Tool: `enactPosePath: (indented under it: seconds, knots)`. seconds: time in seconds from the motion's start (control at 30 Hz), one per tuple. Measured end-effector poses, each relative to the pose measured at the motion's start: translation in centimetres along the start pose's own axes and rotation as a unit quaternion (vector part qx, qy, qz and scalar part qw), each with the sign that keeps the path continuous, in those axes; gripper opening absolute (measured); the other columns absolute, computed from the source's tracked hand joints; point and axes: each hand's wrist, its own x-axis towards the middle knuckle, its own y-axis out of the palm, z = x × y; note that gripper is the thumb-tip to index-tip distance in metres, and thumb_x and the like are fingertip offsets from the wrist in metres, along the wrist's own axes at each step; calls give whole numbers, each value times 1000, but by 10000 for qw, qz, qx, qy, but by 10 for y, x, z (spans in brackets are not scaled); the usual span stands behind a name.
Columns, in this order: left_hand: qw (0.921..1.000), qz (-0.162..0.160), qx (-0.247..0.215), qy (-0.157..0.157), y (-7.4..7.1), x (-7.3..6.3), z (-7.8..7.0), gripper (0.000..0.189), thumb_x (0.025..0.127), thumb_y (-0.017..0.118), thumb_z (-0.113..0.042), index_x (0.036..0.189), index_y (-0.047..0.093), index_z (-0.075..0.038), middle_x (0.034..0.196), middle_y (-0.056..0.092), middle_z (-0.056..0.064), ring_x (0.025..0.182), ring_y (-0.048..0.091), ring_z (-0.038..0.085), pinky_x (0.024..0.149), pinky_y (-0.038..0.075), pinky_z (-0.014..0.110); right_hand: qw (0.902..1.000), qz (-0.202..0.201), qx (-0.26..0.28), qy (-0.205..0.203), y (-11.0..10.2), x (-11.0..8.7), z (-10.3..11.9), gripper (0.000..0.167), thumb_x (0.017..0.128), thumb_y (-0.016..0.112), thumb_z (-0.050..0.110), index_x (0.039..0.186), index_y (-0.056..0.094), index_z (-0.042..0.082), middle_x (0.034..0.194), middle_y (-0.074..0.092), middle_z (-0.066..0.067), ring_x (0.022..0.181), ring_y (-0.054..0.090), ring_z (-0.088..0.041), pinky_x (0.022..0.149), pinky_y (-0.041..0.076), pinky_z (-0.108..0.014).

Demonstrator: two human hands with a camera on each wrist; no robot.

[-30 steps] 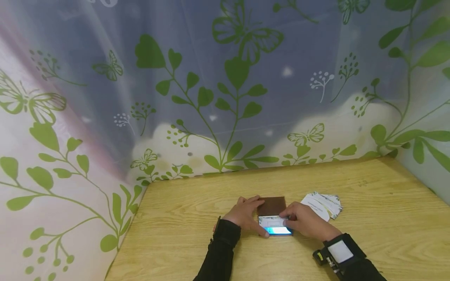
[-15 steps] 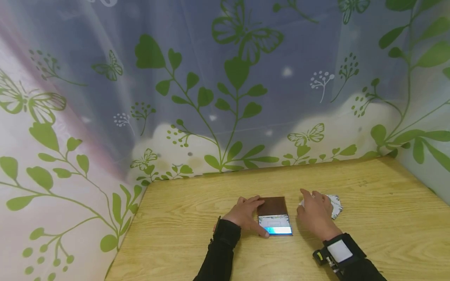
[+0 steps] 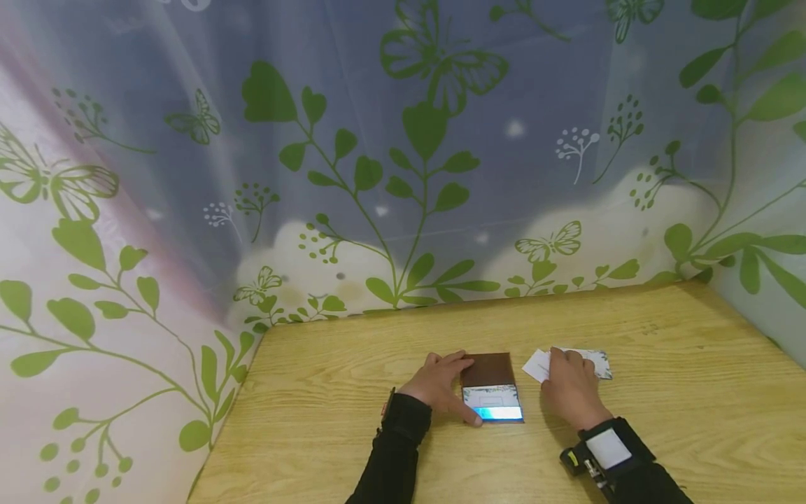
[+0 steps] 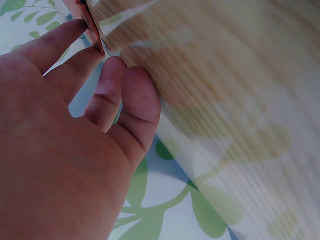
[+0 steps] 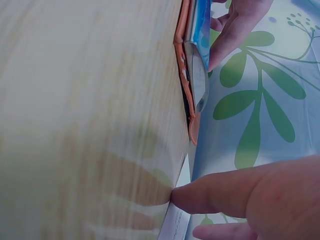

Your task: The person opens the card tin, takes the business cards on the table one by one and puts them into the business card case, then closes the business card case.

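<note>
A brown card holder [image 3: 488, 369] lies unfolded on the wooden table. White cards with a leafy border [image 3: 491, 395] and a shiny blue strip fill its near half. My left hand [image 3: 441, 388] rests at its left side, thumb on the near corner and spread fingertips at the far part. To the right, my right hand [image 3: 571, 392] grips loose white cards [image 3: 536, 365] from above, thumb at their near edge, covering their middle. In the right wrist view the thumb [image 5: 215, 197] touches the cards' edge [image 5: 173, 222], and the card holder [image 5: 186, 75] stands beyond.
The wooden table [image 3: 340, 392] extends around both hands. A curtain with green leaves and butterflies [image 3: 403, 175] hangs at its back and sides. Black bands with devices [image 3: 611, 451] are strapped round my wrists.
My right hand has left the card holder and moved right onto the loose cards. Those cards have shifted and turned under it. My left hand has stayed in place.
</note>
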Motion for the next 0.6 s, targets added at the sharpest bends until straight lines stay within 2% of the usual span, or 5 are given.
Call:
enactPosePath:
  seconds: [0.1, 0.2, 0.37, 0.6]
  knots:
    - [10000, -8, -11, 23, 0, 0, 0, 109, 70, 96, -46, 161, 42, -24, 170, 28, -5, 117, 35, 15, 91, 47, 30, 9995, -208, -198, -161, -1, -1, -1, 47, 87, 71, -2, 127, 55, -21, 121, 54, -45, 110, 50, -59, 88, 41, -65]
    - [10000, -33, -17, 57, -1, 0, 0, 109, 69, 97, -46, 161, 42, -23, 170, 28, -4, 117, 35, 16, 90, 47, 30, 9988, -373, -251, -205, -2, -2, -1, 43, 85, 75, -1, 122, 59, -18, 116, 57, -42, 105, 51, -57, 85, 40, -63]
    - [10000, -50, 11, 80, 0, 1, 1, 109, 69, 96, -46, 160, 42, -23, 169, 28, -5, 119, 35, 16, 91, 47, 30, 9986, -495, -108, -162, -1, -3, -1, 51, 86, 76, -1, 130, 56, -16, 120, 54, -42, 109, 47, -59, 87, 38, -65]
    - [9999, -57, 41, 78, 2, 2, 3, 109, 69, 96, -47, 160, 43, -24, 169, 29, -5, 119, 35, 16, 91, 47, 29, 9972, -708, 59, -219, 0, -2, -2, 52, 87, 74, -6, 135, 55, -13, 118, 55, -41, 106, 50, -57, 79, 43, -60]
